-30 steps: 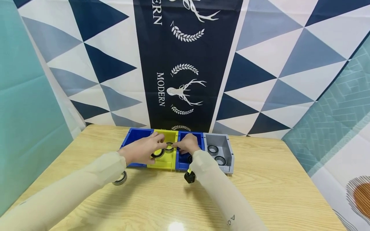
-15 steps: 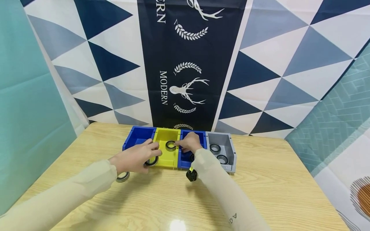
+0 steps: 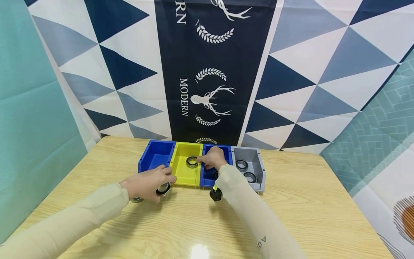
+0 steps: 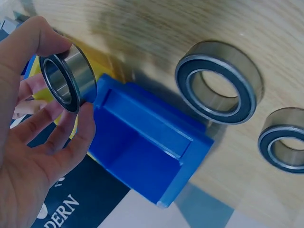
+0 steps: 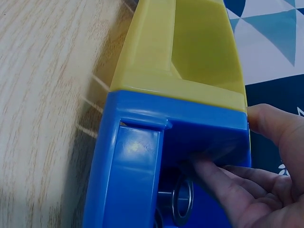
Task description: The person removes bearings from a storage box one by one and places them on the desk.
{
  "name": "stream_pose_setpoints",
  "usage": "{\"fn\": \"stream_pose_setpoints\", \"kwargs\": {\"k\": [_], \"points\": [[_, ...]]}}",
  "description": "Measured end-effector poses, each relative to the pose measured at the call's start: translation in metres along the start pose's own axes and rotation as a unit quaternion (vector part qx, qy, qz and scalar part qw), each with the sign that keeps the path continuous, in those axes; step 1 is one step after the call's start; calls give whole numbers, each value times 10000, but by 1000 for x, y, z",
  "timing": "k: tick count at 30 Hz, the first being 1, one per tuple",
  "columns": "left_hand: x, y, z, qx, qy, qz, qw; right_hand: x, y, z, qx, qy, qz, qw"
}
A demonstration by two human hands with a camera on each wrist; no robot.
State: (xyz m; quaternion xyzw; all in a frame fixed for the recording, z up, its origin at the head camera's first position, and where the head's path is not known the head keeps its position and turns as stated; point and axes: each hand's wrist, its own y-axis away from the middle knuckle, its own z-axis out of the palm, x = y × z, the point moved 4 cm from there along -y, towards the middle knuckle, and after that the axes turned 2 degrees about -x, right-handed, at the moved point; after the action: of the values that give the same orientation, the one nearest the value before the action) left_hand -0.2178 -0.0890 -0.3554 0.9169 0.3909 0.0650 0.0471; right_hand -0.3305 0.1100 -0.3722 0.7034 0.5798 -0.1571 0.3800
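My left hand (image 3: 147, 183) pinches a ball bearing (image 4: 85, 71) between thumb and fingertips, above the table in front of the left blue bin (image 3: 161, 158). Two more bearings (image 4: 254, 78) lie on the table in the left wrist view. My right hand (image 3: 214, 158) grips the side wall of the second blue bin (image 5: 133, 175), thumb over the wall toward the yellow bin (image 3: 184, 176), other fingers inside the blue one. Below those fingers, bearings (image 5: 183, 199) lie in that bin, partly hidden. One bearing (image 3: 192, 162) rests in the yellow bin.
A grey bin (image 3: 261, 180) at the row's right end holds two bearings (image 3: 242, 165). The joined bins stand near the back of the wooden table (image 3: 168, 230), before a patterned cloth (image 3: 203, 54). A black device (image 3: 215, 194) hangs below my right wrist.
My left hand has carried its bearing from over the yellow bin leftward and nearer, past the bin's front edge. The right hand stays on the bin wall. The head view has shifted slightly.
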Motion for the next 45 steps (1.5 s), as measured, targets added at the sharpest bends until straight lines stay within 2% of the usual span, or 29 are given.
{"fn": "stream_pose_setpoints", "kwargs": {"k": [10, 20, 31, 45], "points": [[-7, -2, 15, -311, 226, -208, 9990, -2, 0, -2, 62, 142, -74, 9999], [-15, 2, 31, -354, 240, -241, 9988, -3, 2, 2, -25, 82, -122, 9999], [-14, 2, 33, -363, 439, -64, 9984, 0, 1, -1, -24, 69, -58, 10000], [-14, 4, 35, -442, 374, -97, 9983, 1, 0, 0, -28, 1, -26, 10000]]}}
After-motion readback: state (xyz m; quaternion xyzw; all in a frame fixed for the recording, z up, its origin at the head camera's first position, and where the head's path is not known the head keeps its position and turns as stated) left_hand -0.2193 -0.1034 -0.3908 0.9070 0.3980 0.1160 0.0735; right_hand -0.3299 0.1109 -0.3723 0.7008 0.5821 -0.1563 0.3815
